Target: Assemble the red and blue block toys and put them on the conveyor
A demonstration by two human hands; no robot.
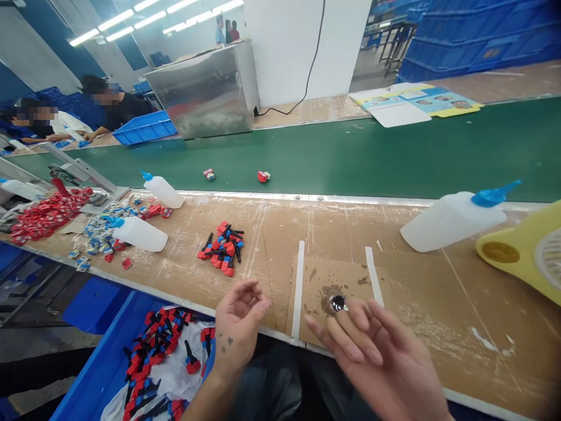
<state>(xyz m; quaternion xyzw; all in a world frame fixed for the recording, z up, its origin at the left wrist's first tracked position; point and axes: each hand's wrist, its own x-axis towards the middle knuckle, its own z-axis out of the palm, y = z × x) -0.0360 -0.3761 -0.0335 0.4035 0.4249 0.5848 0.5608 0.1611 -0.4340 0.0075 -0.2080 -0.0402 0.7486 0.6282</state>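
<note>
Head view: our left hand and right hand hover loosely curled, grips half-open and empty, near the dark-spotted brown cardboard sheet

Has bright tube lights overhead at left, a white wall behind a long green belt. Shows a shiny metal cabinet left of the wall; to its right, grey floor and stacked blue crates.

Red-blue parts with black stems lie jumbled in a small heap on the bench; more lie strewn in the bin
</note>
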